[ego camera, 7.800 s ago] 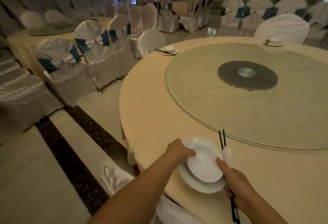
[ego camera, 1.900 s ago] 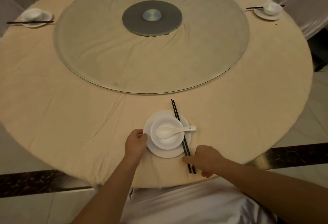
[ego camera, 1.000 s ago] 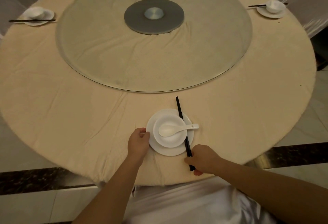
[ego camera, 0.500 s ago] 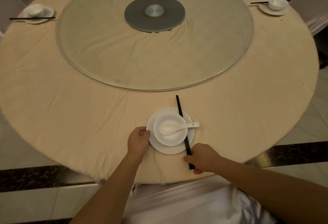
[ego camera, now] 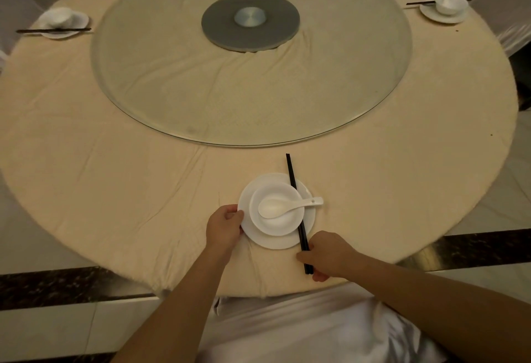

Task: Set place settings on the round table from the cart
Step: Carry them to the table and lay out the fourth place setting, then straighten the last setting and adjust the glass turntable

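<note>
Left grip (ego camera: pixel 222 226) on plate (ego camera: pixel 275 240) rim; right grip (ego camera: pixel 324 255) seemingly pinching chopsticks (ego camera: pixel 296 204).

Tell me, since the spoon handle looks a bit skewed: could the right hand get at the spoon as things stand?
Probably yes. The right hand grips the chopsticks just below the bowl, and nothing covers the spoon; it would likely have to release the chopsticks first.

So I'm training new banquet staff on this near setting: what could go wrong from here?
The black chopsticks lie across the white plate's rim, so nudging them with the right hand could roll them off or tilt the plate. They also cross under the white spoon's handle overhanging the white bowl; shifting them may flip it.
</note>
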